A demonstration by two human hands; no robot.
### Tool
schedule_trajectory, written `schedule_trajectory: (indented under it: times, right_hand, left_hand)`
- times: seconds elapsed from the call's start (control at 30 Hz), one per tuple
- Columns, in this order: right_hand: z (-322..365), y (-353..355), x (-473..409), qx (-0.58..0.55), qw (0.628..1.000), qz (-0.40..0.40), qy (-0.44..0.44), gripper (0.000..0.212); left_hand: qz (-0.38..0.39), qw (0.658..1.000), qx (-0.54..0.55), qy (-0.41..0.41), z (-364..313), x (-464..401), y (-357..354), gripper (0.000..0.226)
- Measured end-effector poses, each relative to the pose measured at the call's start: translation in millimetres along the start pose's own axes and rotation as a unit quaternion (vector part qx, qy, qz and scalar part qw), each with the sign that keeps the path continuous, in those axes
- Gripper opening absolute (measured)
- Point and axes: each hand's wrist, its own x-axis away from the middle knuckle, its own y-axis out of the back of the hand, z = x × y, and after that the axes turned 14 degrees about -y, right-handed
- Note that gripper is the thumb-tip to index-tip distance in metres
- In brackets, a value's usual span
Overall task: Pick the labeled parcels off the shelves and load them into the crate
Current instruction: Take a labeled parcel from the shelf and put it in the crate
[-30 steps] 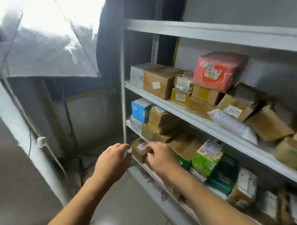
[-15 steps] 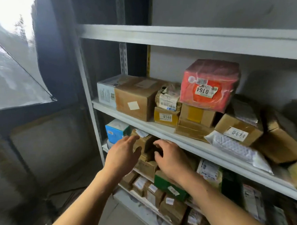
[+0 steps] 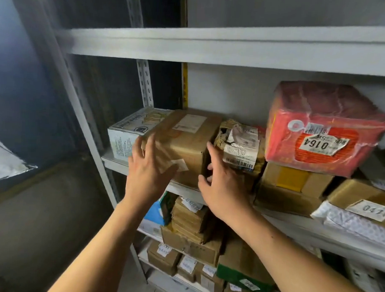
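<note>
Grey metal shelf (image 3: 212,48) packed; left hand (image 3: 149,175), right hand (image 3: 222,188) spread flat against brown box (image 3: 187,141)

Hands: 2, left hand (image 3: 148,172) and right hand (image 3: 224,186). Red parcel (image 3: 318,128): 1. White carton (image 3: 131,132): 1. Brown boxes: too many, overlapping, uncounted.
</note>
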Motion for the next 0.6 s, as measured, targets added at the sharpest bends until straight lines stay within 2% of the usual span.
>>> schedule_trajectory:
  times: [0.1,0.17,0.27,0.37,0.47,0.6]
  right_hand:
    - [15.8,-9.4,-19.2,0.08,0.995,-0.055,0.002,0.085]
    - [22.2,-14.1,-27.0,0.129,0.989,-0.076,-0.005,0.077]
    - [23.7,-27.3,-23.7,0.164,0.981,-0.102,-0.001,0.074]
    - [17.3,-41.6,-9.8,0.148,0.975,-0.155,0.052,0.071]
    - [8.9,-47.5,-3.1,0.127,0.973,-0.172,0.091,0.068]
    - [6.3,-45.7,-2.4,0.113,0.97,-0.186,0.105,0.068]
  left_hand:
    - [0.033,0.998,0.047,0.029,24.0,-22.7,-0.8,0.122]
    - [0.041,0.998,0.055,0.009,34.3,-29.6,-3.2,0.126]
    - [-0.001,0.997,0.063,-0.039,44.2,-28.0,-12.7,0.128]
    - [-0.063,0.992,0.088,-0.06,53.2,-14.5,-22.9,0.127]
    - [-0.116,0.987,0.096,-0.063,65.3,-2.7,-30.2,0.12]
    - [-0.122,0.982,0.129,-0.062,68.5,0.7,-32.9,0.115]
